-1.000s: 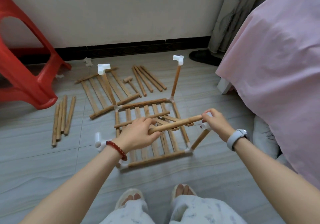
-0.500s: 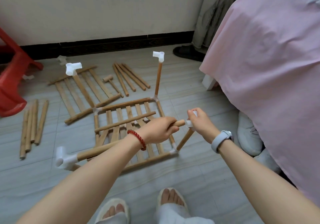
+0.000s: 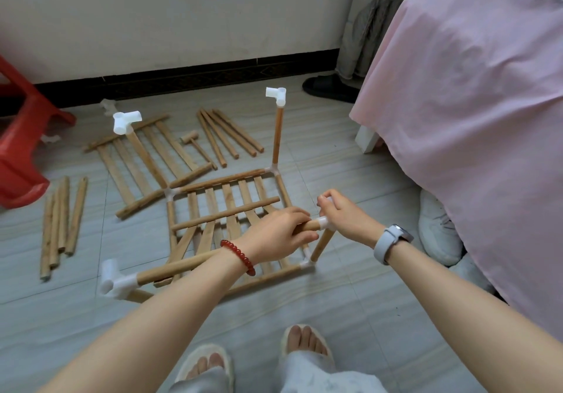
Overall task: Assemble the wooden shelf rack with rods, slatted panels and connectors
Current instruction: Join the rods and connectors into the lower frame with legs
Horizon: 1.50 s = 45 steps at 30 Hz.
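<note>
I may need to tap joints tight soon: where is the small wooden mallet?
The wooden mallet lies on the floor in the upper middle of the head view, between the spare slatted panel and the loose rods.

Home bedroom: bed (image 3: 475,118) (pink sheet), curtain (image 3: 374,21).

Rods (image 3: 225,214) and slatted panel (image 3: 231,207): light brown wood with faint grain. Connectors (image 3: 126,122): plain white plastic. Loose rods (image 3: 62,219) at the left: the same brown, slightly mottled. Stool (image 3: 21,149): solid red. Floor (image 3: 350,301): pale grey tile with soft wavy streaks. Wall (image 3: 182,12): off-white above a black skirting band, which appears to carry a fine repeated pattern. Bedcover (image 3: 472,118): plain pale pink. Curtain (image 3: 374,18): grey with a darker print, indistinct. Bracelet (image 3: 240,255): dark red beads. Watch band (image 3: 388,243): pale grey-lilac. Slipper (image 3: 330,88): black. Trousers (image 3: 304,374): light grey with a faint print.
</note>
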Each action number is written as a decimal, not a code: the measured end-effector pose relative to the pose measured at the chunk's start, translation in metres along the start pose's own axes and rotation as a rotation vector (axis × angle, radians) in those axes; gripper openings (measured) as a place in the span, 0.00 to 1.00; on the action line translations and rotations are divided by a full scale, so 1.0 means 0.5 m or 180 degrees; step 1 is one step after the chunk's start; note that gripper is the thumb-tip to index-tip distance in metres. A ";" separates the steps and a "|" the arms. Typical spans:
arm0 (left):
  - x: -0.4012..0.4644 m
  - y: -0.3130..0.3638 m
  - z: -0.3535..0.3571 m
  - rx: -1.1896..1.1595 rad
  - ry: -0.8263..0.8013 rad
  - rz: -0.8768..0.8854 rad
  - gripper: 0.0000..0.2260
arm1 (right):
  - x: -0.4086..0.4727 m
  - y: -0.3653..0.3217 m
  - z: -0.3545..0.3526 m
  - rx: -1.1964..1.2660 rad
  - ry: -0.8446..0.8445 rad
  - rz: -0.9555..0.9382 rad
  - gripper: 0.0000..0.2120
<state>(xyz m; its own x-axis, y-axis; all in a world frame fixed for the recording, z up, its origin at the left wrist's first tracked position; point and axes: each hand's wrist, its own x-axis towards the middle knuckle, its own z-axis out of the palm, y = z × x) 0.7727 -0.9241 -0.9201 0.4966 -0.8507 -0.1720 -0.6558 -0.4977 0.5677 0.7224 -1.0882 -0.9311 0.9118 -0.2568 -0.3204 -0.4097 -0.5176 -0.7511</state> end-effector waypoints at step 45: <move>-0.173 -0.259 -0.140 0.0967 0.0533 -0.1607 0.18 | 0.169 -0.089 0.109 -0.2607 -0.0502 0.0226 0.05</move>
<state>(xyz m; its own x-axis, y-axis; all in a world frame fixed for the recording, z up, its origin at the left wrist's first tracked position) 0.8543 -0.7743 -0.9225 0.8548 -0.4714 -0.2171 -0.4367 -0.8793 0.1899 0.8191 -1.0423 -0.9561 0.8513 -0.2254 -0.4738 -0.3008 -0.9495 -0.0887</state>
